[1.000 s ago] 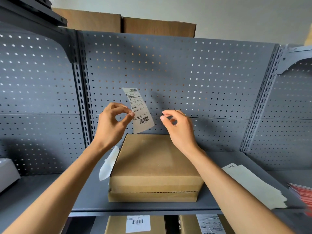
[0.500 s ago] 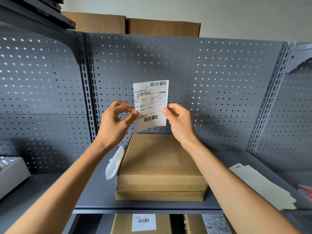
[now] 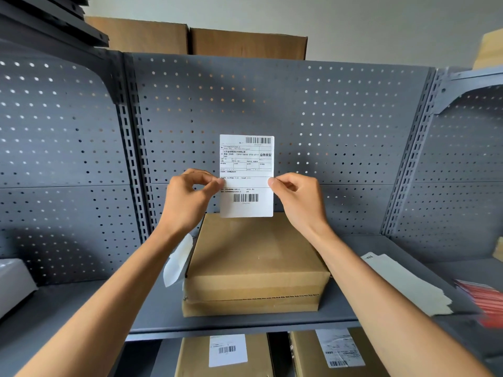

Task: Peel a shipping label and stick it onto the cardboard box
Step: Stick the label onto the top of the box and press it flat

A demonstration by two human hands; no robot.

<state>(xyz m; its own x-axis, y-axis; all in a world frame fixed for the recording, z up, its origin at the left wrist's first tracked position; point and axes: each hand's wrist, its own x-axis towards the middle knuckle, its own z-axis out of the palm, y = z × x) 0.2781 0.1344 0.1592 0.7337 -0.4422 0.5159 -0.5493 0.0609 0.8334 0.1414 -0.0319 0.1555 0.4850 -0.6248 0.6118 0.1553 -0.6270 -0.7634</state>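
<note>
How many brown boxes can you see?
5: one cardboard box on the shelf under the label, two atop the rack, two on the shelf below. More may be hidden.

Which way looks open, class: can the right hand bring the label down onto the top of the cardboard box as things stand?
Probably yes. The right hand and left hand pinch the label just above the cardboard box, whose top is bare, with nothing between.

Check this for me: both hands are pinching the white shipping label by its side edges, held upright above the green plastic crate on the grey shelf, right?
Not quite. In the head view, the left hand and right hand pinch the white shipping label above a brown cardboard box, not a green crate, on the grey shelf.
</note>
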